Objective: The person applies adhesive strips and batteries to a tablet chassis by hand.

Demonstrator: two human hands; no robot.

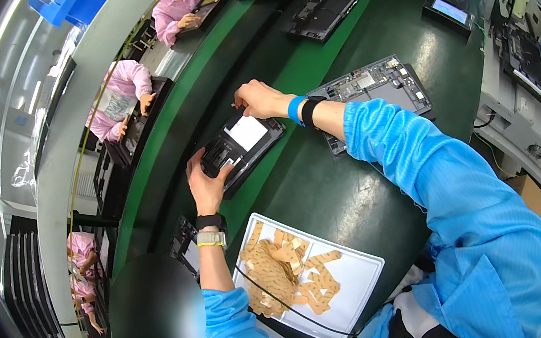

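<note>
A black tray (pixel 257 160) holding a dark electronic device with a white rectangular piece (pixel 247 132) on it lies ahead of me on the green line. My left hand (pixel 206 184) grips its near left end, thumb over the top and fingers around the side. At its far edge my right hand (pixel 261 99) has its fingers curled down onto the corner; the fingertips are partly hidden. Beside my right forearm sits an opened flat device (pixel 370 87) with bare circuit boards, partly covered by my sleeve.
A white tray (pixel 363 270) with tan peeled paper strips (pixel 275 270) stands close to me, a black cable crossing it. Further along the line is another opened device (pixel 323 14). A small lit screen (pixel 449 9) stands at right. Co-workers in pink (pixel 125 86) sit across.
</note>
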